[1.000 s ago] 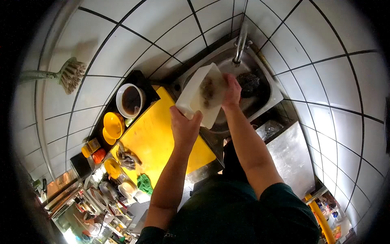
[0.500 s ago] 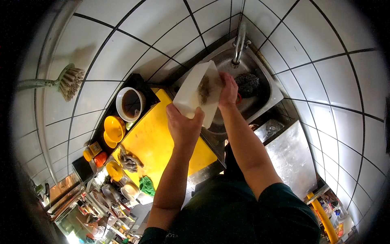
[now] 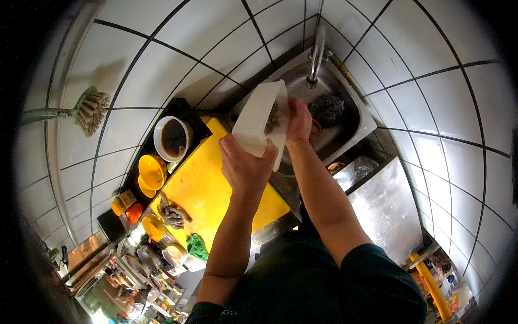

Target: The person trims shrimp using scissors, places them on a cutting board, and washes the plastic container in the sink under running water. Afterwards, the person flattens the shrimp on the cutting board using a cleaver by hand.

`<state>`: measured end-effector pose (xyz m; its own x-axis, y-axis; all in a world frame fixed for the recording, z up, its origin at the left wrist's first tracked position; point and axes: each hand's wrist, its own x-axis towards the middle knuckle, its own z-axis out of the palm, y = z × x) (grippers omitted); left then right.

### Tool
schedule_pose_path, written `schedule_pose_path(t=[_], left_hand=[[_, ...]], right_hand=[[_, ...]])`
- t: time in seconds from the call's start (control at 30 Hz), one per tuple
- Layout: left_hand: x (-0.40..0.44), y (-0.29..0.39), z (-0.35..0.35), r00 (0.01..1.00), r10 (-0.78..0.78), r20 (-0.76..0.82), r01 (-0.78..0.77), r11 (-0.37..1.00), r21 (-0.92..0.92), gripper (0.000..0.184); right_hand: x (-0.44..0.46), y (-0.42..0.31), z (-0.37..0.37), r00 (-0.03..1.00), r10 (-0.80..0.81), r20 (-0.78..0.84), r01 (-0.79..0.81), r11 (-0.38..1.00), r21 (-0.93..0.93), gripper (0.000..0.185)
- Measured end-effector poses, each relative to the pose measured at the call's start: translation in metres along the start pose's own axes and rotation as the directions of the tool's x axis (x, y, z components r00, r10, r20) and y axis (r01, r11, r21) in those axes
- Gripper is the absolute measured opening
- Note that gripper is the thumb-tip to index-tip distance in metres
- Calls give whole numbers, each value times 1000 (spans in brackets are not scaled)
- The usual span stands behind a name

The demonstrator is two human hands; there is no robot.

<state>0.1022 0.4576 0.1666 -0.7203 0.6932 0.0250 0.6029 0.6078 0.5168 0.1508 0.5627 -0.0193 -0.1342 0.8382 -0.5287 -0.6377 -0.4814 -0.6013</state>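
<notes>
A white, translucent plastic container (image 3: pixel 252 117) is held tilted over the left side of the metal sink (image 3: pixel 353 97), its open side turned toward the right. Dark, wet-looking bits (image 3: pixel 273 122) cling inside it. My left hand (image 3: pixel 245 168) grips the near end, thumb over the rim. At the right rim is my right hand (image 3: pixel 299 122), closed against the container, with some fingertips hidden. A dark wiry scouring pad (image 3: pixel 327 109) lies in the sink, a red ring-like object (image 3: pixel 316 128) beside it.
The tap (image 3: pixel 316 59) rises at the sink's back corner. Left is a yellow cutting board (image 3: pixel 199 181) with grey gloves (image 3: pixel 174 214) and a green cloth (image 3: pixel 196 247). A white tub (image 3: pixel 172 139) of brown liquid and yellow bowls (image 3: pixel 152 171) line the wall. A brush (image 3: pixel 91 110) hangs left.
The container has turned further onto its side, toward the sink, so less of its inside shows. My right hand has shifted slightly left with it; my left hand keeps its grip.
</notes>
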Motion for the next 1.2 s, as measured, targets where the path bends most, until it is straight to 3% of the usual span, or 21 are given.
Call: schedule_pose_path(t=[0.23,0.43,0.67,0.73,0.8,0.93,1.0,1.2], left_hand=[[-2,7,-2,995,91,-30,-89,994,57,63],[-7,12,0,983,177,-53,-172,981,93,69],[-13,15,3,973,232,-21,-226,963,147,74],[-15,18,4,973,229,6,-226,960,166,73],[-18,21,8,969,246,27,-247,955,161,71],[-25,21,21,918,396,35,-395,897,198,72],[-29,19,31,872,489,14,-479,848,225,74],[-43,26,45,873,476,108,-486,828,281,68]], right_hand=[[-5,0,3,999,21,29,-23,997,80,32],[-1,11,2,987,128,97,-151,947,284,31],[-1,16,1,978,207,39,-209,926,313,34],[-6,12,-1,961,231,149,-273,872,407,35],[-13,6,-1,912,187,364,-366,770,523,37],[-42,-5,-5,708,3,706,-592,546,593,40],[-56,-10,-12,708,16,706,-605,529,595,41],[-95,-18,-27,761,62,646,-562,560,609,43]])
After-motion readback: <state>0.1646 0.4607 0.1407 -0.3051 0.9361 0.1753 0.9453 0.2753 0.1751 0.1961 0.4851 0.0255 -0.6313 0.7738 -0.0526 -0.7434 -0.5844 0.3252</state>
